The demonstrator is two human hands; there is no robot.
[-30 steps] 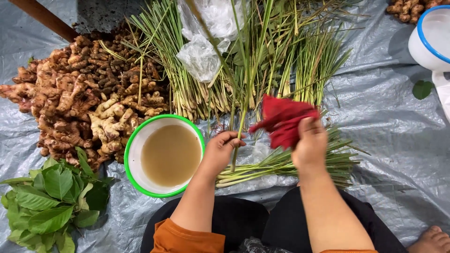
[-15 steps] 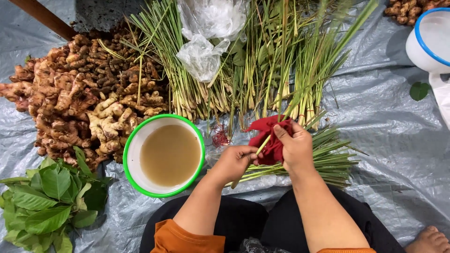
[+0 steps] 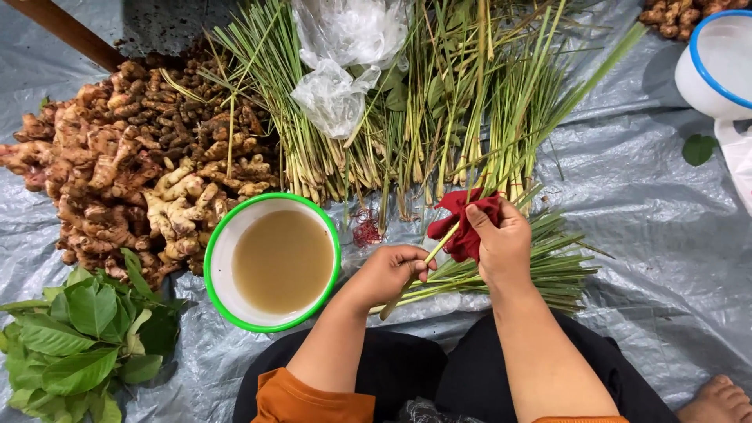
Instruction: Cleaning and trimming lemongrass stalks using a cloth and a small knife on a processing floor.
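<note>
The lemongrass stalk (image 3: 429, 258) is thin and long, pale yellow at the lower end and green higher up, and it lies at a slant, rising from lower left to upper right above the grey sheet. The red cloth (image 3: 464, 223) is crumpled and folded around the middle part of the stalk, so this part is hidden, and the leafy top comes out above the cloth.

A floor-level produce-sorting spot, like a market or home yard: a grey tarp (image 3: 642, 204) spread on the ground, with ginger roots (image 3: 117, 180) and lemongrass stalks (image 3: 439, 117) heaped beyond a green-rimmed bowl (image 3: 270, 262).
</note>
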